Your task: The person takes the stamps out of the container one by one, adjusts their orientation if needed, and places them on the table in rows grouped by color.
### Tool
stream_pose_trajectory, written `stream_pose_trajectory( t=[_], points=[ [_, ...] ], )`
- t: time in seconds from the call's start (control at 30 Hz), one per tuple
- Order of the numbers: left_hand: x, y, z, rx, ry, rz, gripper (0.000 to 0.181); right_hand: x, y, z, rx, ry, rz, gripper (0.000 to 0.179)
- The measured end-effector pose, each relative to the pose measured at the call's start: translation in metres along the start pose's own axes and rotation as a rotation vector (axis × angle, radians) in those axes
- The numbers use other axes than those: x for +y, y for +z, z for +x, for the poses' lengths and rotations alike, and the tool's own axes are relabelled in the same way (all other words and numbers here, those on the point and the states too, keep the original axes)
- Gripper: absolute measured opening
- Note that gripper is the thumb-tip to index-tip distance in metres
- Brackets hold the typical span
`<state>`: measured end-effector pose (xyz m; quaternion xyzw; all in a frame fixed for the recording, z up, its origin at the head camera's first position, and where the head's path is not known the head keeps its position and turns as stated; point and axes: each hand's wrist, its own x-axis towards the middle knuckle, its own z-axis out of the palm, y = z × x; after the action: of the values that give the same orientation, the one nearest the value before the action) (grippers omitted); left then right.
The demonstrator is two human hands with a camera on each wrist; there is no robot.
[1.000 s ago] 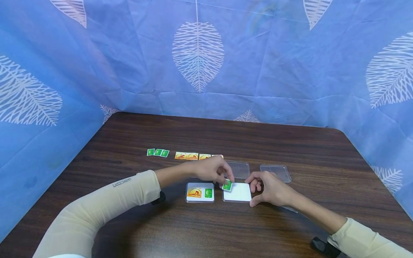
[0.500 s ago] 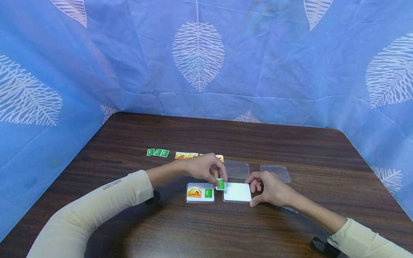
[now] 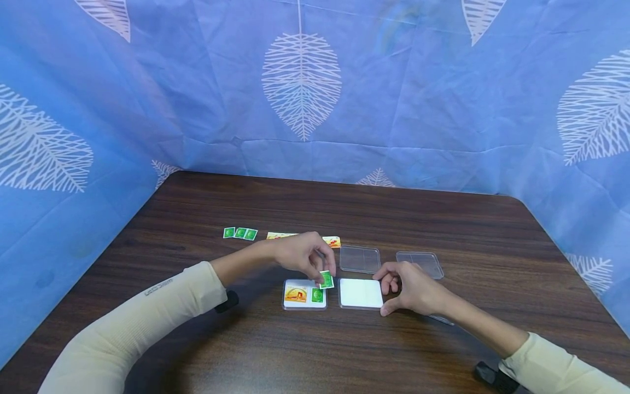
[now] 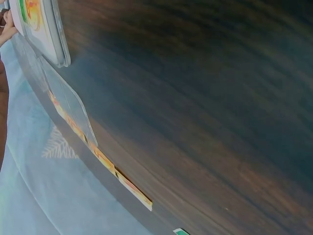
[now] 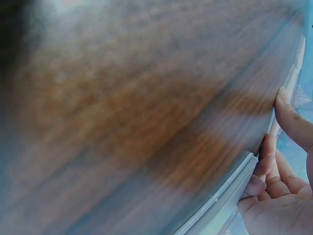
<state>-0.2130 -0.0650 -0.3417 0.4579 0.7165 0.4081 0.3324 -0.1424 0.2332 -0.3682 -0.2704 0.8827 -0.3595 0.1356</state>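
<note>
My left hand (image 3: 306, 254) pinches a small green stamp (image 3: 326, 280) between thumb and fingertips, above the right back part of a clear plastic case (image 3: 304, 307). That case has a white insert bearing an orange stamp (image 3: 296, 294) and a green one beside it. To its right lies a second clear case with a plain white insert (image 3: 361, 293). My right hand (image 3: 412, 287) holds this second case at its right side, thumb at the front corner and fingers at the back. In the right wrist view, the right hand (image 5: 288, 183) shows with its fingers curled.
Two clear lids (image 3: 360, 259) (image 3: 420, 265) lie behind the cases. Further back runs a row of orange stamps (image 3: 332, 241), partly hidden by my left hand, with several green stamps (image 3: 240, 233) to its left. Another clear piece (image 3: 442, 320) shows under my right forearm.
My left hand has moved left with the pinched green stamp, from over the right case's back left corner to over the left case. My right hand stays in place.
</note>
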Motion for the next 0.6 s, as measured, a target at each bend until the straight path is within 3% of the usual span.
stream_pose_trajectory(
  t=[0.33, 0.6],
  points=[
    [-0.003, -0.008, -0.016, 0.055, 0.008, -0.005, 0.017, 0.000, 0.000, 0.001, -0.001, -0.005, -0.002, 0.054],
    [-0.009, -0.019, -0.035, 0.110, -0.044, -0.021, 0.017, 0.002, 0.000, 0.000, -0.005, -0.007, 0.003, 0.053]
  ],
)
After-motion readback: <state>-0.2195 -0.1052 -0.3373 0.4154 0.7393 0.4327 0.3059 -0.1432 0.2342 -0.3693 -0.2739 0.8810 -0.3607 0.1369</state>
